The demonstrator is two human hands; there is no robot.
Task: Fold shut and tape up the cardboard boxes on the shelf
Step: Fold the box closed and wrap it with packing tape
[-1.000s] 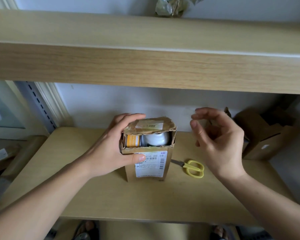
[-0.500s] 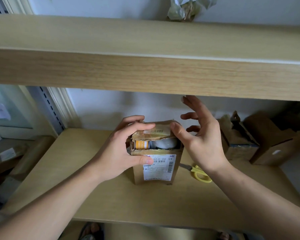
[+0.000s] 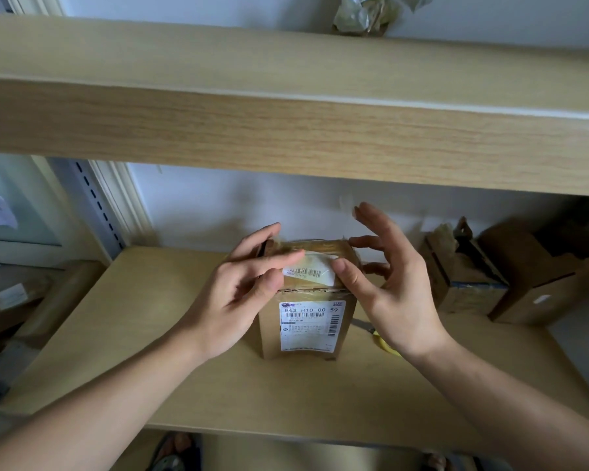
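Note:
A small upright cardboard box [image 3: 269, 334] with a white shipping label on its front stands mid-shelf. Its top flap, which carries a barcode sticker, lies folded flat over the opening and hides the contents. My left hand [image 3: 238, 290] lays straight fingers across the flap from the left, with the thumb at the front edge. My right hand [image 3: 388, 294] presses its thumb on the flap's right end, its other fingers spread and lifted beside the box.
Yellow-handled scissors [image 3: 383, 343] lie on the shelf [image 3: 218, 385] just right of the box, mostly behind my right wrist. Two more open cardboard boxes [image 3: 463, 277] [image 3: 541, 277] stand at the right. An upper shelf board [image 3: 286, 124] hangs close overhead.
The top flap has come down over the opening, covering the items inside. My right hand moved in from the right onto the box. My left fingers shifted onto the flap.

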